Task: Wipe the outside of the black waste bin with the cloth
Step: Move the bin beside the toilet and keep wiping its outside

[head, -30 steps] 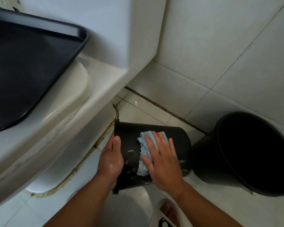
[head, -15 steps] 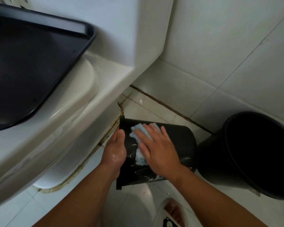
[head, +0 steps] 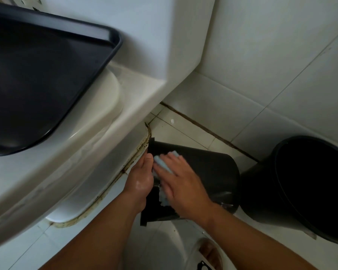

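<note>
The black waste bin (head: 213, 172) is lying on its side on the floor beside the toilet base (head: 86, 182), the left hand (head: 141, 178) gripping its end, likely to stop it rolling, while the right hand (head: 181, 184), fingers straight, is pressing the blue cloth (head: 164, 164) flat against its wall.

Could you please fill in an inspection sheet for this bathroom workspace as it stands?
Surface: white floor tiles, dark grout along the wall.
Job's things: black bin on its side; blue cloth on its wall.
Clutter: larger black bucket upright beside the bin; black tray on the toilet.
Hands: left hand grips the bin's end nearest the toilet; right hand presses the cloth flat.
Cables: nothing seen.
Surroundings: tiled wall; brown stain round the toilet base.
</note>
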The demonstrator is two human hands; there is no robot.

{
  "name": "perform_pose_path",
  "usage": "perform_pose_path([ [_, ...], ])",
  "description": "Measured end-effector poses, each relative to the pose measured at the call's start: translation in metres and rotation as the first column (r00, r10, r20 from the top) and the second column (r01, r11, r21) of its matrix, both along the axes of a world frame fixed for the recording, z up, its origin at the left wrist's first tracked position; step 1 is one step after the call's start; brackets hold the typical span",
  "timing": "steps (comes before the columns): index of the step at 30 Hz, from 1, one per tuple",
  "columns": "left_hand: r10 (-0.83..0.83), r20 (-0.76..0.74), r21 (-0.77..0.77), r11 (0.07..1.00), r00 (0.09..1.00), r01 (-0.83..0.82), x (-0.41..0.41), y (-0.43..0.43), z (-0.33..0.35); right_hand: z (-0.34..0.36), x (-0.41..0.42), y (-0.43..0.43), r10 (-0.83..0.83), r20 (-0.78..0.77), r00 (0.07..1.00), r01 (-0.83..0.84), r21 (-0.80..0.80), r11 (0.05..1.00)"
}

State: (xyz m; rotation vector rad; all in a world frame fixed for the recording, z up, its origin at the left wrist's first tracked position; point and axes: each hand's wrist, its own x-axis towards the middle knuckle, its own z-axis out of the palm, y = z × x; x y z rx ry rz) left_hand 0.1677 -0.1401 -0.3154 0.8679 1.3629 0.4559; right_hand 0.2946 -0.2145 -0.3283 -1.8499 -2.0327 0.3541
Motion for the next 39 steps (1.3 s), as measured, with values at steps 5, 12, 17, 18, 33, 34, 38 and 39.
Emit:
perform_pose_path([
  [5,0.006,0.026,-0.010,1.000,1.000,-0.006,-0.002,0.001,-0.003,-0.012,0.028,-0.020,0.374,0.151,0.915,-0.381,0.014,0.925],
  [12,-0.016,-0.003,-0.008,1.000,1.000,0.016,0.001,0.006,-0.008,0.001,-0.007,0.007,-0.053,-0.093,0.994,0.051,-0.019,0.998],
  [17,0.007,-0.043,-0.017,1.000,0.999,-0.008,0.003,0.008,-0.006,-0.018,0.014,-0.038,0.404,0.185,0.896,-0.411,-0.001,0.912],
  [18,0.011,-0.046,-0.005,1.000,0.999,-0.011,0.003,0.007,-0.005,-0.018,0.024,-0.040,0.453,0.235,0.860,-0.464,-0.007,0.886],
  [33,0.015,-0.042,0.026,1.000,0.999,-0.014,0.005,0.002,-0.002,-0.025,0.013,-0.042,0.285,0.156,0.946,-0.294,0.039,0.955],
  [34,0.023,-0.039,0.022,1.000,0.999,-0.022,0.005,0.002,-0.003,-0.023,0.018,-0.041,0.278,0.151,0.949,-0.287,0.043,0.957],
  [38,0.020,-0.011,0.001,1.000,1.000,-0.020,0.008,0.002,0.000,-0.007,0.012,-0.019,0.008,-0.117,0.993,0.004,0.096,0.995],
  [39,0.015,-0.010,0.006,1.000,1.000,-0.015,0.007,0.002,-0.002,-0.002,0.009,-0.010,-0.109,-0.207,0.972,0.127,0.077,0.989],
])
